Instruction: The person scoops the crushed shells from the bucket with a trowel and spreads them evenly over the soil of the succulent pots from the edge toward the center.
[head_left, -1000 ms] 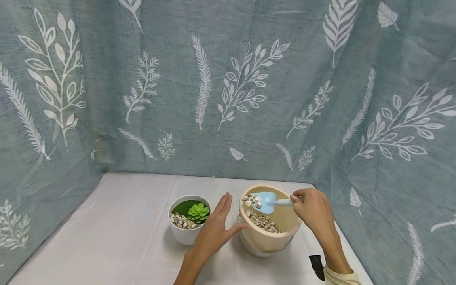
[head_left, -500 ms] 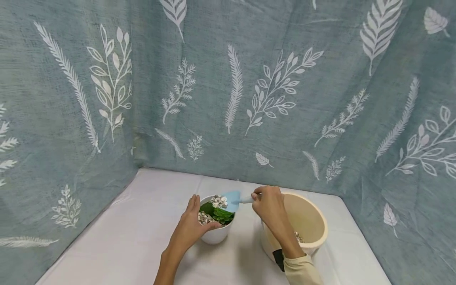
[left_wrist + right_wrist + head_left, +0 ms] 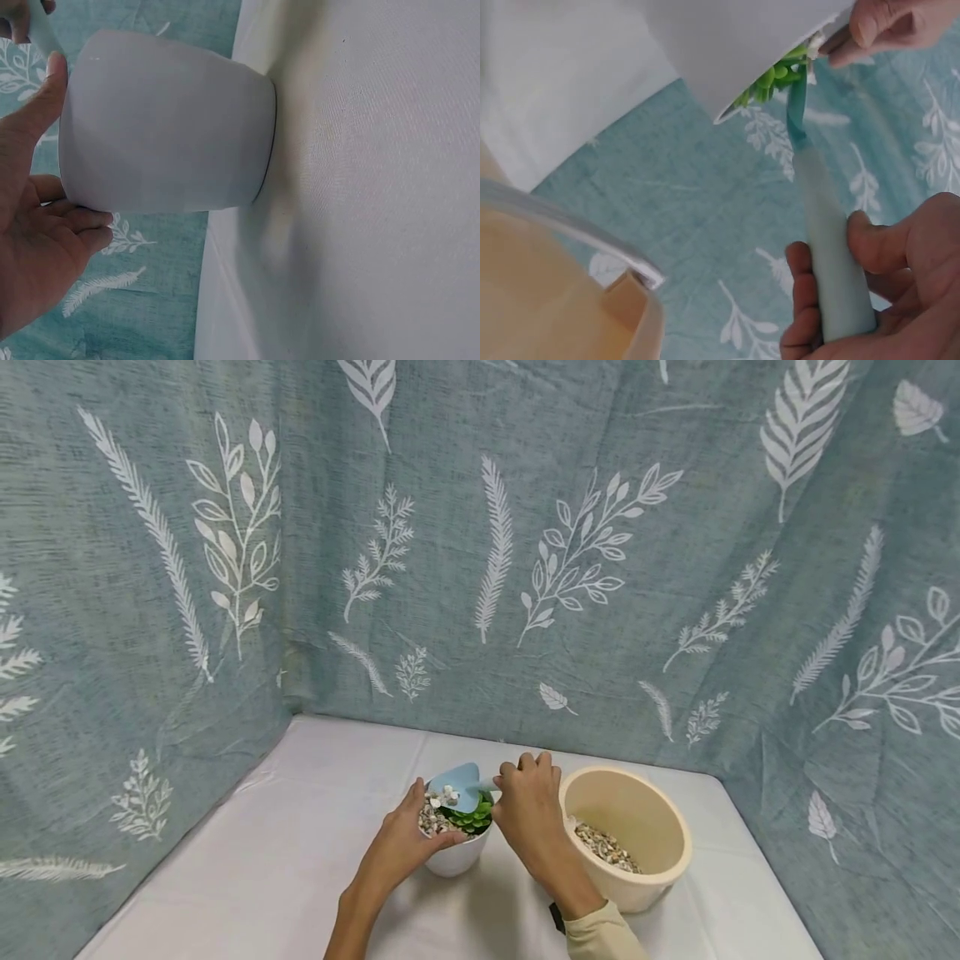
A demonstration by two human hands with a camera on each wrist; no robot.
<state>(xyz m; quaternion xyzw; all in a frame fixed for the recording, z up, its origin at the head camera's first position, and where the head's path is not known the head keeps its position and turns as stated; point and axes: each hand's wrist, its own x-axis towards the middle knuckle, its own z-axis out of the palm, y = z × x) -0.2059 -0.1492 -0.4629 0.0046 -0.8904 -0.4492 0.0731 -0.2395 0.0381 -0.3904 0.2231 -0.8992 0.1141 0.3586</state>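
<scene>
A white pot (image 3: 454,860) stands on the white cloth, holding a green succulent (image 3: 474,818) and small pebbles (image 3: 432,820). My left hand (image 3: 399,847) holds the pot at its rim, thumb on the near side and fingers on the left side. With curled fingers my right hand (image 3: 528,810) grips the pale handle (image 3: 832,255) of a light blue hand trowel (image 3: 463,783). The trowel's blade is tilted over the pot, a few pale pebbles still on it. In the left wrist view the pot's wall (image 3: 165,127) hides its contents.
Right of the pot stands a cream bucket (image 3: 648,814) with pebbles (image 3: 609,848) at its bottom. Its grey handle (image 3: 562,221) shows in the right wrist view. A green-blue leaf-patterned curtain (image 3: 450,568) hangs behind and around the table (image 3: 315,827).
The head view turned left. My right hand brought the loaded trowel from the bucket to above the pot and tilted it; fewer pebbles lie on it. My left hand moved onto the pot's rim.
</scene>
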